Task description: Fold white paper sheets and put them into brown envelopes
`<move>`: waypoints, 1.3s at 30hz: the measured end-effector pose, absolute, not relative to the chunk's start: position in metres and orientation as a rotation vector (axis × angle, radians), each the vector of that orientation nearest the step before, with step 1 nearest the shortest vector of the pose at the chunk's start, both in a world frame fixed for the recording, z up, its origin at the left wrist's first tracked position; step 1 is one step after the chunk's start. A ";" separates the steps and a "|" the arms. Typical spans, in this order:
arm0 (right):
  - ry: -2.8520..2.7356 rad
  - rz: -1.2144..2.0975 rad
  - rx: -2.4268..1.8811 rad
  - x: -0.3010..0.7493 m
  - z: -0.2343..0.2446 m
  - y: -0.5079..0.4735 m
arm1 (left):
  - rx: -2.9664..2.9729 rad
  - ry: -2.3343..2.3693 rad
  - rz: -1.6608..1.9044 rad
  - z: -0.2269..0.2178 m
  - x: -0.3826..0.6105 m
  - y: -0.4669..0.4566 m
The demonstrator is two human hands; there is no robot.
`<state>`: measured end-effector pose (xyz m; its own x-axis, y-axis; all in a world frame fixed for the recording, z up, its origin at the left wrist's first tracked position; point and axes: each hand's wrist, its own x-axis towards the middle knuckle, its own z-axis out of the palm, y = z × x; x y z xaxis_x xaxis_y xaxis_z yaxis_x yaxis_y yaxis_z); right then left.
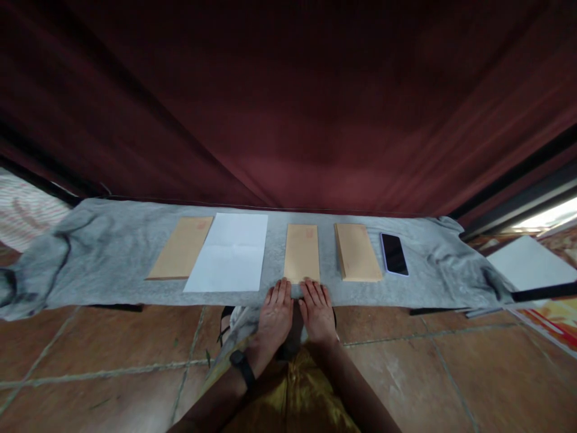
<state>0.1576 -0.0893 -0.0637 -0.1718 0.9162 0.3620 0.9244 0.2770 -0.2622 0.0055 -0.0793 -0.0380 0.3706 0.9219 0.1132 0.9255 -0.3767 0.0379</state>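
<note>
A single brown paper envelope lies flat on the grey cloth, straight in front of me. At its near left corner rest the fingertips of my left hand, fingers stretched out and flat. My right hand lies the same way at the near right corner. Neither hand grips anything. Left of the envelope is a white sheet of paper with a faint crease across it. Beyond that sheet lies another brown envelope pile. A stack of brown envelopes sits to the right.
A phone with a dark screen lies right of the stack. Grey cloth covers the narrow table. A dark red curtain hangs behind it. At far right are a white board and a colourful printed sheet. Tiled floor shows below.
</note>
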 end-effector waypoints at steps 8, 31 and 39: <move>-2.081 -0.087 -1.672 0.177 -0.066 -0.095 | -2.519 -1.680 -0.125 -0.030 0.012 -0.076; -2.140 -0.020 -1.589 0.182 -0.063 -0.095 | -2.699 -1.563 -0.090 -0.030 0.007 -0.074; -2.098 -0.030 -1.655 0.175 -0.062 -0.094 | -2.619 -1.999 -0.615 -0.020 0.002 -0.049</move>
<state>0.1753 -0.0941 -0.0625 -0.1665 0.9148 0.3679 0.9250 0.2742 -0.2631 0.0021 -0.0493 -0.0203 0.2301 0.9601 0.1591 0.8836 -0.2746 0.3793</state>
